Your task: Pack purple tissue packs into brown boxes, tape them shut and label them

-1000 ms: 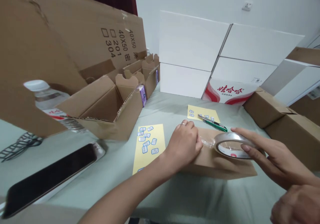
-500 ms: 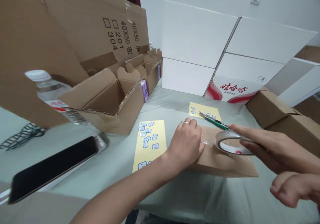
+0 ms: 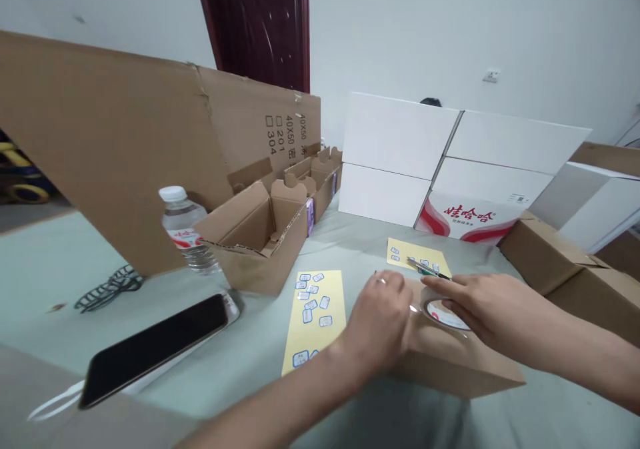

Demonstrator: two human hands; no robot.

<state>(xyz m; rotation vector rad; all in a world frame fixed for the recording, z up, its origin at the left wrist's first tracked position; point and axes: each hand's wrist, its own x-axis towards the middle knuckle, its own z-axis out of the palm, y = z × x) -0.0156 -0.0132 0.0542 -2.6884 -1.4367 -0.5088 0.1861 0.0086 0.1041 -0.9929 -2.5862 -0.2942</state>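
Note:
A brown cardboard box lies in front of me on the cloth-covered table. My right hand grips a roll of clear tape just above the box's top. From the roll a short shiny strip reaches toward my left hand. That hand is closed at the left end of the box, its fingertips mostly hidden, with the strip's end at them. Behind the box, a pen rests on a small yellow sheet. Left of my left hand lies a longer yellow sheet with blue-outlined labels.
Open cardboard boxes stand to the left, beside a water bottle. A black phone and a dark coiled item lie nearby. White panels rise at the back, with brown cartons at right.
The view has tilted up and turned left. My right hand has brought the tape roll closer to my left hand, shortening the strip between them. The curled fingers at lower right have gone from view.

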